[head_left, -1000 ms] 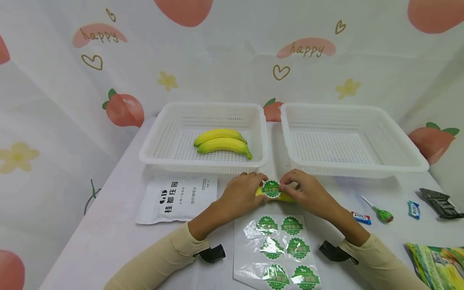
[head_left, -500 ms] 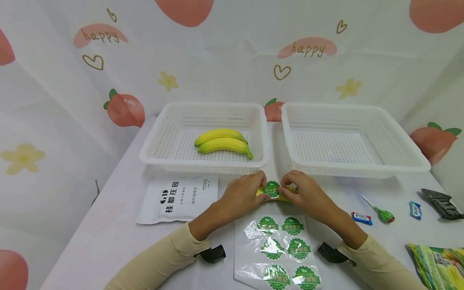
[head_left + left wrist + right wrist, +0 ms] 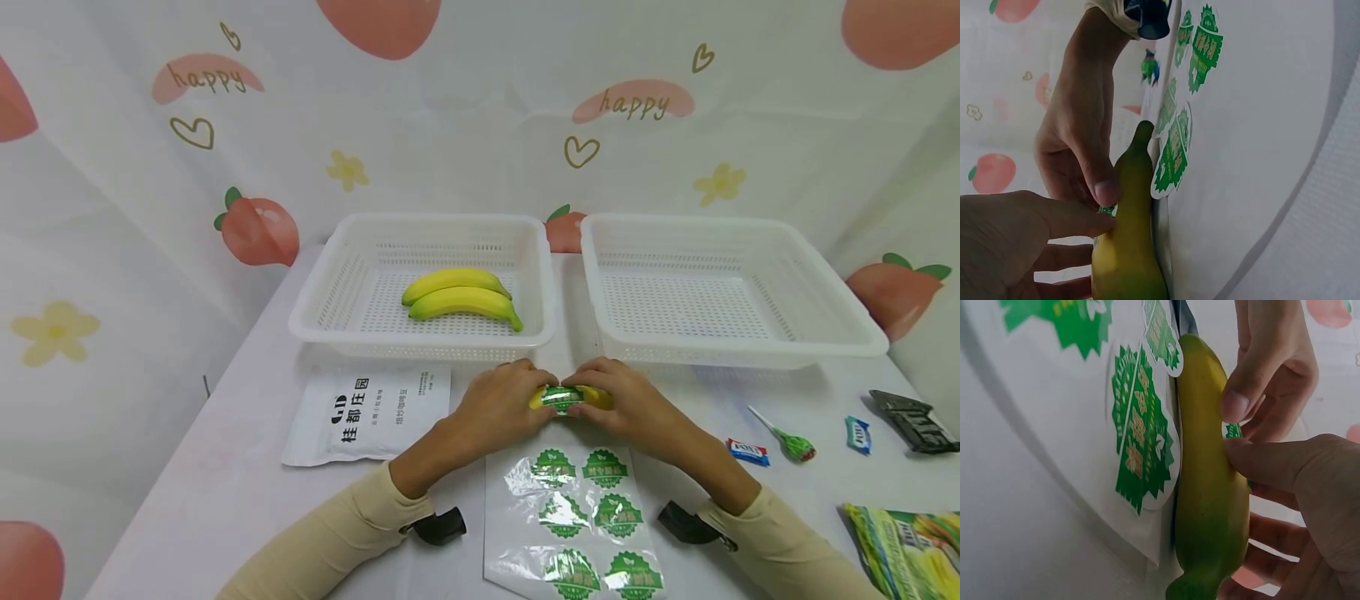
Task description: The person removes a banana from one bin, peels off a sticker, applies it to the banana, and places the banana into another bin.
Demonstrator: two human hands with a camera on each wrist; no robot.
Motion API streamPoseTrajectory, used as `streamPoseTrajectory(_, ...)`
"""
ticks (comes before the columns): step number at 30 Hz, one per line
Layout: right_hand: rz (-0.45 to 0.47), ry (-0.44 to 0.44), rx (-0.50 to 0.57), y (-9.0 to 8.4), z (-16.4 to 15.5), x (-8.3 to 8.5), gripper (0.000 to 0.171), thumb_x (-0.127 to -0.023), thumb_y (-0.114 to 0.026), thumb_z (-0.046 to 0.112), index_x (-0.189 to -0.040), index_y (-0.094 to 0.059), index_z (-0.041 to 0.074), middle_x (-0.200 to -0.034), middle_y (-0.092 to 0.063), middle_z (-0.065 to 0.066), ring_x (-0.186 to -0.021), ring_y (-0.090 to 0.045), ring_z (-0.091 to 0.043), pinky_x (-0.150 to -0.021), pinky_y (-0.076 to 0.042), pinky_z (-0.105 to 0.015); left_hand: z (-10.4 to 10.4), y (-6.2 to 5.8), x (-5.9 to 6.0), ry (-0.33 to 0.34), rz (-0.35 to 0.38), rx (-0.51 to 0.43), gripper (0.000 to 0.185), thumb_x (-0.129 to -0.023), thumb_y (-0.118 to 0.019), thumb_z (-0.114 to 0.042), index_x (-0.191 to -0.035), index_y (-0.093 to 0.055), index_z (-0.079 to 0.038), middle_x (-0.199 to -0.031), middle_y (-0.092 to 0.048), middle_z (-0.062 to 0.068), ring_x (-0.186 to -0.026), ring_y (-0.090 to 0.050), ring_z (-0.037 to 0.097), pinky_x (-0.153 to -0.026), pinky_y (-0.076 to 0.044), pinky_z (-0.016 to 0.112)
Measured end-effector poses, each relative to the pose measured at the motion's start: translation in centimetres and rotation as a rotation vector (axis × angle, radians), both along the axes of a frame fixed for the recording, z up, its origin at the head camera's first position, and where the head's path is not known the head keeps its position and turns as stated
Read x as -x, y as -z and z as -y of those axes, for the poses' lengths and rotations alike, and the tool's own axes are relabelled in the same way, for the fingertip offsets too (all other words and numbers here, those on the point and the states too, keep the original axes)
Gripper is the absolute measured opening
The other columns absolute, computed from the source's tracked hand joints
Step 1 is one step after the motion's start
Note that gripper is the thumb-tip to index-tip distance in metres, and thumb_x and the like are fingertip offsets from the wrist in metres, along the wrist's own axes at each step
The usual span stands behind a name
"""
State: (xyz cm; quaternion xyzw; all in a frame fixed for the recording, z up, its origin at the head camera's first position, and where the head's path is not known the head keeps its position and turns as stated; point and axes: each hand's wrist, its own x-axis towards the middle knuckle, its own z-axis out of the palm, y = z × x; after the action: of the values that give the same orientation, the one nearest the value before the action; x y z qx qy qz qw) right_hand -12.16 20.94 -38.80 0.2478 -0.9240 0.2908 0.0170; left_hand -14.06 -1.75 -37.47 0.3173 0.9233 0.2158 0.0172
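Observation:
A yellow banana (image 3: 597,397) with green ends lies on the table, between the front of the baskets and a sheet of stickers (image 3: 512,533). On its upper side, a round green-and-white sticker (image 3: 562,399) curves over the peel. My left hand (image 3: 501,402) holds the banana's left part, thumb on the near side and fingers beyond. The right hand (image 3: 636,410) grips it from the right in the same way. Both thumbs press at the sticker's near edge, close together; in the right wrist view only a sliver of the sticker (image 3: 1232,430) shows between the thumbs.
Behind the hands stand two white baskets; the left basket (image 3: 315,329) holds two bananas (image 3: 461,300). A white pouch (image 3: 367,414) lies at left. To the right are small wrapped candies (image 3: 747,451), a lollipop (image 3: 792,443), a black item (image 3: 909,421) and a yellow-green packet (image 3: 911,546).
The sticker, earlier facing up and pinched at its sides, now bends down around the banana. Both hands have shifted from its edges to wrap over the banana, thumbs closer together.

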Motion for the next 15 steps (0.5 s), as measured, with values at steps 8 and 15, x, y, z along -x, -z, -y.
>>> streamPoseTrajectory(8, -0.058, 0.012, -0.092, -0.07, 0.35, -0.56, 0.033, -0.094, -0.083, 0.027, -0.122, -0.076, 0.012, -0.123, -0.069, -0.004, -0.112, -0.066, -0.023, -0.096, -0.058, -0.049, -0.18, 0.48, -0.05, 0.016, -0.072, 0.068, 0.041, -0.093, -0.081, -0.045, -0.126, -0.078, -0.02, -0.103, -0.07, -0.001, -0.081, -0.059, 0.011, -0.064, -0.047, 0.027)
streamPoseTrajectory(15, -0.09, 0.029, -0.153, -0.13, 0.62, -0.72, 0.038, -0.09, -0.086, 0.029, -0.122, -0.076, 0.013, -0.123, -0.071, -0.003, -0.11, -0.068, -0.021, -0.092, -0.059, -0.046, -0.22, 0.62, 0.04, 0.016, -0.089, 0.057, 0.034, -0.091, -0.083, -0.043, -0.118, -0.081, -0.022, -0.1, -0.073, -0.005, -0.081, -0.063, 0.01, -0.063, -0.048, 0.027)
